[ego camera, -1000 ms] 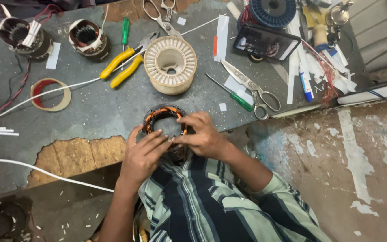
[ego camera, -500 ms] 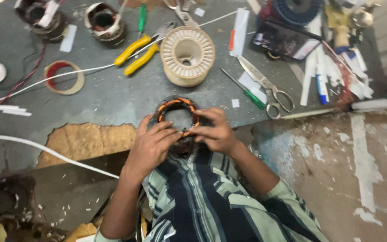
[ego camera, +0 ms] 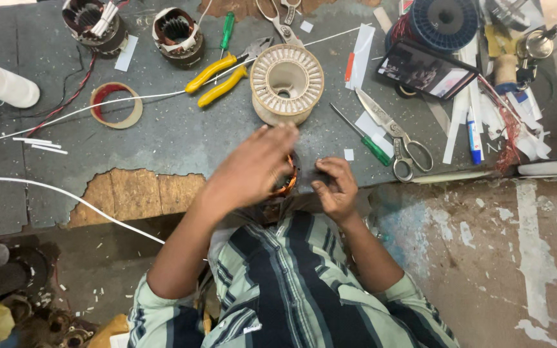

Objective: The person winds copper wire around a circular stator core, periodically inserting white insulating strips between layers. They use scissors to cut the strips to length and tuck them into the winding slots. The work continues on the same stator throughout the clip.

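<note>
behind left hand (ego camera: 253, 169): spool (ego camera: 287, 82), pliers (ego camera: 222, 78); winding (ego camera: 287, 182) half-hidden.

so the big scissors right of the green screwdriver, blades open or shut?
Shut. The scissors lie flat on the bench with both blades together in one point, handles side by side, untouched, beside the green screwdriver.

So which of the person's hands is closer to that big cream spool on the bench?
Left. The left hand is raised just below the cream spool, its fingertips almost reaching it. The right hand sits lower and to the right, near the bench edge.
</note>
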